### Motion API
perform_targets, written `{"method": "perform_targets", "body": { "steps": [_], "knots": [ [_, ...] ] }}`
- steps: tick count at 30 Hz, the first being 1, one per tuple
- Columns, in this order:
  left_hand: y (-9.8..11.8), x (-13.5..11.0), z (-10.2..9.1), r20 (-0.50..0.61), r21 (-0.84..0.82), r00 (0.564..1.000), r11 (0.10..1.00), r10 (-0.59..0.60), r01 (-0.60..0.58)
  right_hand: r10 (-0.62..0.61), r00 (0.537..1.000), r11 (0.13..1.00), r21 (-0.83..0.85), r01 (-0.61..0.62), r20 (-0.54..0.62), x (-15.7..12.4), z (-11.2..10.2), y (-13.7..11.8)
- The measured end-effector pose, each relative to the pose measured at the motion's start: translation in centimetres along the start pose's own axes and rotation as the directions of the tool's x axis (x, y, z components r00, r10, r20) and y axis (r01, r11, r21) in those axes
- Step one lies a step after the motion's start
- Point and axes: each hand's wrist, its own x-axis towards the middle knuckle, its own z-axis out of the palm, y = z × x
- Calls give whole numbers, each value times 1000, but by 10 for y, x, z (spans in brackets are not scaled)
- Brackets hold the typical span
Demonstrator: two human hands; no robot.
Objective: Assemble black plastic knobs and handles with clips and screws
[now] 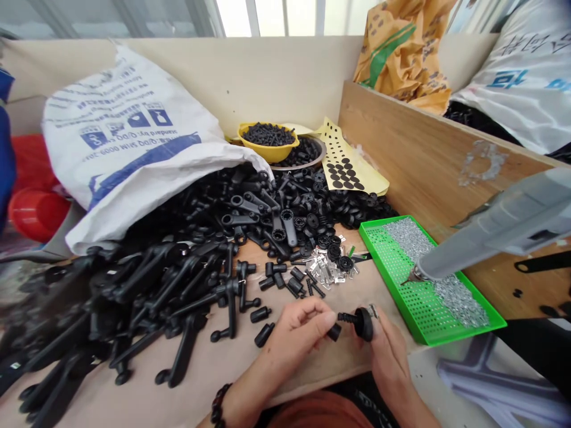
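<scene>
My left hand [297, 330] is closed in a pinch on a small black plastic sleeve [333, 331] near the table's front edge. Just to its right, my right hand [388, 351] grips a black round knob with a threaded stud [360, 321], the stud pointing left toward the sleeve. The two parts almost touch. A heap of black plastic crank handles [178, 279] lies to the left. Small black sleeves [279, 276] and metal clips [328, 270] sit just beyond my hands.
A white woven sack [134, 142] spills parts at the back left. A yellow bowl of black screws [267, 139] stands at the back. A green tray of small metal screws [428, 279] sits right, with a grey powered screwdriver [491, 232] hanging over it. A wooden partition [423, 154] borders the right.
</scene>
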Motion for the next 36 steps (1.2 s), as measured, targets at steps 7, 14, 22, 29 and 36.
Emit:
{"method": "perform_targets", "body": {
  "steps": [7,14,22,29,36],
  "knots": [
    [1,-4,-7,-68,-154,997,988,22,-32,-337,939,909,-240,342,62,-1,4,-28],
    [3,-3,-2,-85,-261,996,965,-9,-14,-530,799,730,-327,600,283,10,-6,-24],
    [4,-3,5,-64,-324,997,946,-45,22,-622,685,585,-357,728,379,15,-6,-21],
    [-1,-4,4,-1,-164,995,982,97,-96,-627,680,562,-385,732,379,15,0,-20],
    [2,-6,4,179,365,743,658,645,-659,-232,973,938,-264,225,7,-7,10,19]
  ]
}}
